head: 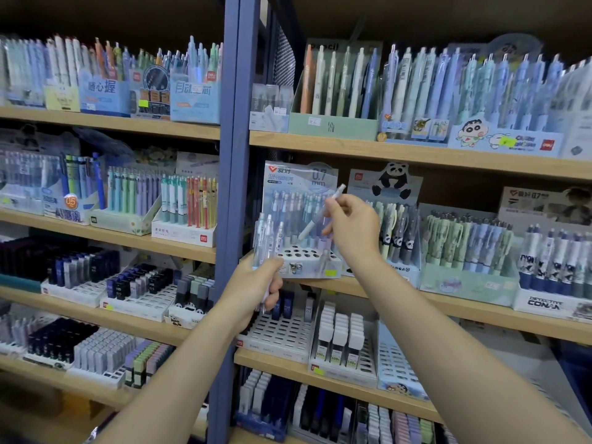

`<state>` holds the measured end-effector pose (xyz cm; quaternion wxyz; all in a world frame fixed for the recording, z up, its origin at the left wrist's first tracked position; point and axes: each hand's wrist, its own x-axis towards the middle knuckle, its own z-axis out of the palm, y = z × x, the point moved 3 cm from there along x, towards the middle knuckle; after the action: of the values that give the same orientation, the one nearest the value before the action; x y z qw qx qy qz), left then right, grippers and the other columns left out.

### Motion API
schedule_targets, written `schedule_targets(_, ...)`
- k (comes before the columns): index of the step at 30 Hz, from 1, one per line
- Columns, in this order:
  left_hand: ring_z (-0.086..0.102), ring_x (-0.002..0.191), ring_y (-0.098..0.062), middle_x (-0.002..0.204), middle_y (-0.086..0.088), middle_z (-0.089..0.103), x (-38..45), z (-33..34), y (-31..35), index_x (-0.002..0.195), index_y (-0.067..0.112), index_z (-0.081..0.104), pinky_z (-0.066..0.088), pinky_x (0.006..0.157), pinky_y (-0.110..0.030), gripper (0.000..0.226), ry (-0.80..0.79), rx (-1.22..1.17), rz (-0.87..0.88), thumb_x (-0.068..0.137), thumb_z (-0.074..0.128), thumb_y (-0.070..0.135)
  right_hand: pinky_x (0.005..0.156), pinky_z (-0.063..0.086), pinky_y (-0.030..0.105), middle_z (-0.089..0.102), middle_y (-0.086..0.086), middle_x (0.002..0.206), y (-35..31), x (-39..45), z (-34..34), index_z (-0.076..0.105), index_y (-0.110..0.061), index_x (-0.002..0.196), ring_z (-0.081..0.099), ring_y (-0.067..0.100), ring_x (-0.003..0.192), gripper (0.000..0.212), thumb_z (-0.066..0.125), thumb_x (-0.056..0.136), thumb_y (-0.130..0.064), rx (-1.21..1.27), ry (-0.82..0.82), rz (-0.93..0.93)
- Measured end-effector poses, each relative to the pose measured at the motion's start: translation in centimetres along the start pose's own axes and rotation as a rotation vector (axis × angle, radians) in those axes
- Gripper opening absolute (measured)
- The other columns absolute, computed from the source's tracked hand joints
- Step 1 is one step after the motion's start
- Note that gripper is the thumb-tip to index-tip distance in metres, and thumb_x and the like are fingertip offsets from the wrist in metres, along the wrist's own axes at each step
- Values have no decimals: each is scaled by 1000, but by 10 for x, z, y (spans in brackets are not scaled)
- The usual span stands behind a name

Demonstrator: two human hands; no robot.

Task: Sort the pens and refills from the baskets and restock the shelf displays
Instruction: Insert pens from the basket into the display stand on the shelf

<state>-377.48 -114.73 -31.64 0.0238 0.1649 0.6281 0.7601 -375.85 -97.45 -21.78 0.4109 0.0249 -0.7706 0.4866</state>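
My left hand (256,291) grips a bunch of clear pale-blue mechanical pencils (268,238) that stand upright in front of the blue shelf post. My right hand (350,225) pinches a single pale pencil (322,213), tilted with its tip down-left, above a display box (301,265). That box is light blue with a 0.7 mm backing card; its front holes are open and pencils fill its back rows. It stands on the second wooden shelf (448,304), right of the post.
A panda pen display (395,232) stands just right of the box, then green and Conan pen boxes. Lead refill trays (282,334) sit on the shelf below my hands. The blue steel post (229,187) divides two shelf bays, both packed with pens.
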Motion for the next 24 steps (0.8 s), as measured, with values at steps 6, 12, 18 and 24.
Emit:
schedule_targets(6,46,44,-21,70,-10,63,-7,0,7,109,9,56,38,46,-29,18,-80,-49,85,100,61,24,49,46,21,68,8,75,8,2,13,64,-8,83,63,8,50,28,51,103,-22,-152,-101,9)
schedule_targets(12,57,52,-21,76,-10,68,-7,-6,9,112,10,63,48,52,-29,28,-66,-133,112,98,59,34,56,47,24,70,-1,77,5,6,21,70,-9,81,63,9,47,29,55,102,-23,-179,-148,4)
schedule_targets(18,47,47,-18,69,-8,63,-7,-1,11,111,12,63,42,48,-27,26,-66,-114,128,101,56,35,61,54,25,71,-5,81,2,9,29,71,-16,82,63,7,46,15,70,93,-26,-85,-78,44)
schedule_targets(24,42,44,-17,67,-7,62,-5,-4,10,113,8,60,35,44,-26,25,-16,-100,62,101,59,30,70,60,41,70,-2,69,14,10,40,70,-15,70,68,21,57,25,67,94,-21,-221,-126,54)
